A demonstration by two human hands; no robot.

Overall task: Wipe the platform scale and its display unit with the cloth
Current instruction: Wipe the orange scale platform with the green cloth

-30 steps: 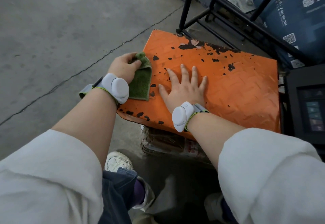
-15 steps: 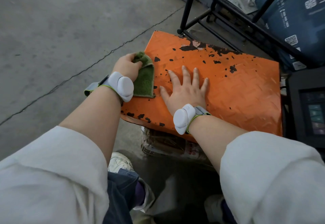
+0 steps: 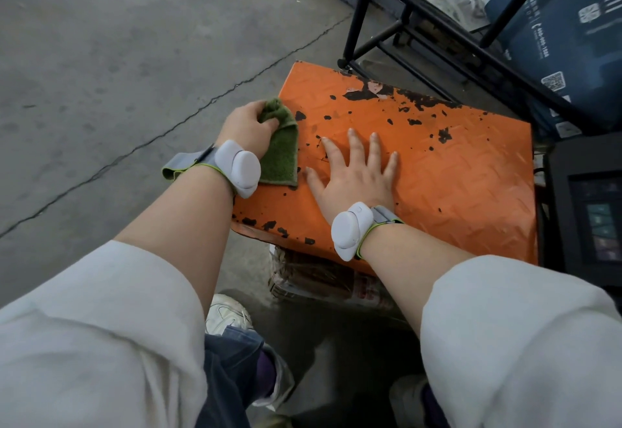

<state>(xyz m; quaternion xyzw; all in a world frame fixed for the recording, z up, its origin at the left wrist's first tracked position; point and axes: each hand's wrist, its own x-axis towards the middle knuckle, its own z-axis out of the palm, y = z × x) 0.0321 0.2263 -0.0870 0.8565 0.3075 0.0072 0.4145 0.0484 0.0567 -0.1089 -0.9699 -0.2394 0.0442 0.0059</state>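
Here, cracked concrete floor [image 3: 101, 57], left hand [image 3: 247, 126] gripping cloth [image 3: 281, 155], right hand [image 3: 356, 175] spread on platform scale [image 3: 454, 175]

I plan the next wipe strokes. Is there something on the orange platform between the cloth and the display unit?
Yes. The right hand lies flat on the orange platform, directly between the green cloth, which the left hand grips at the platform's left edge, and the display unit on the right.

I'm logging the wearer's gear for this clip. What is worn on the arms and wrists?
Both arms have loose off-white sleeves pushed up toward the elbows, forearms bare. The left hand and right hand wear no gloves. Each wrist carries a rounded white device on a grey strap edged in lime green.
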